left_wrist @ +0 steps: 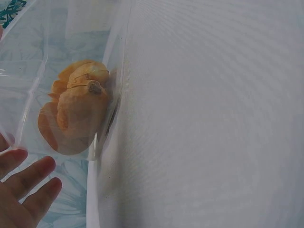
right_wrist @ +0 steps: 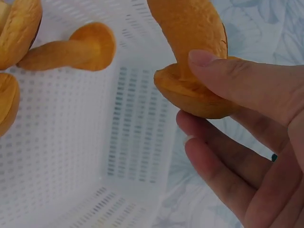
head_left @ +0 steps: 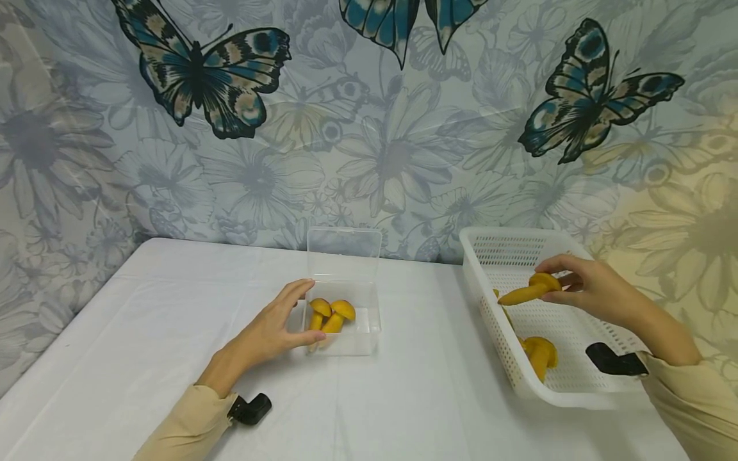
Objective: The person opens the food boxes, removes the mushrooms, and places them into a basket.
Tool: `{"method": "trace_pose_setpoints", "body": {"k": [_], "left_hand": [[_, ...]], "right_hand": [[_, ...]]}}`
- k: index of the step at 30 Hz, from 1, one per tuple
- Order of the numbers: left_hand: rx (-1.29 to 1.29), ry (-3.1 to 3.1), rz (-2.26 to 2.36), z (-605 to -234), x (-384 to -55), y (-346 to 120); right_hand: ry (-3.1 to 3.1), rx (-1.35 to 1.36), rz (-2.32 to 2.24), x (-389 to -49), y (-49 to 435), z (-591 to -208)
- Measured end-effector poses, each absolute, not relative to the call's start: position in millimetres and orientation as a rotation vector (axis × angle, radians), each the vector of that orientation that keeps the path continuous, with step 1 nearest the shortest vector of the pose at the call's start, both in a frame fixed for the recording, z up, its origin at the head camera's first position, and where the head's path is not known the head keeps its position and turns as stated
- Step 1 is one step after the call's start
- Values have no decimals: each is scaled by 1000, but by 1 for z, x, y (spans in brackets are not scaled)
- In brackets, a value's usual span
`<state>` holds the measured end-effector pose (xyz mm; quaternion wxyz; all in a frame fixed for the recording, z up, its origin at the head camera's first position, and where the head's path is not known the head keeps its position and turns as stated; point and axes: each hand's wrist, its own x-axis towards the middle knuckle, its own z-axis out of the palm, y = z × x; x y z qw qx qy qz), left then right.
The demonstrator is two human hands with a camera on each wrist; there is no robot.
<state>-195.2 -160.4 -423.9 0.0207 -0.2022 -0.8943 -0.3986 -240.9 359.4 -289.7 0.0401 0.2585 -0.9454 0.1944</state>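
Observation:
A yellow mushroom (head_left: 523, 294) is pinched by its cap between the thumb and fingers of my right hand (head_left: 602, 294), over the white basket (head_left: 501, 349). In the right wrist view the thumb presses where stem (right_wrist: 192, 23) and cap meet. My left hand (head_left: 262, 336) is spread at the left side of a clear plastic box (head_left: 367, 344), thumb by its front and fingertips by its back left corner. Two yellow mushrooms (head_left: 344, 310) lie side by side inside that box, whose lid (head_left: 344, 250) stands open. Through its wall, the left wrist view shows their stem ends (left_wrist: 83, 102).
More yellow mushrooms (head_left: 541, 355) lie along the left side of the perforated basket. A white cloth (head_left: 415, 384) covers the table. Behind it hangs a butterfly-and-flower patterned backdrop (head_left: 398, 153). A black wrist device (head_left: 250, 408) sits on each sleeve.

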Motion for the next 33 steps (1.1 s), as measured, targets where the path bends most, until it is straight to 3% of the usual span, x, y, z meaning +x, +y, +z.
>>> {"method": "trace_pose_setpoints", "body": {"k": [33], "left_hand": [[-604, -2784, -1238, -424, -196, -160]], "right_hand": [[-3094, 862, 672, -260, 385, -340]]}}
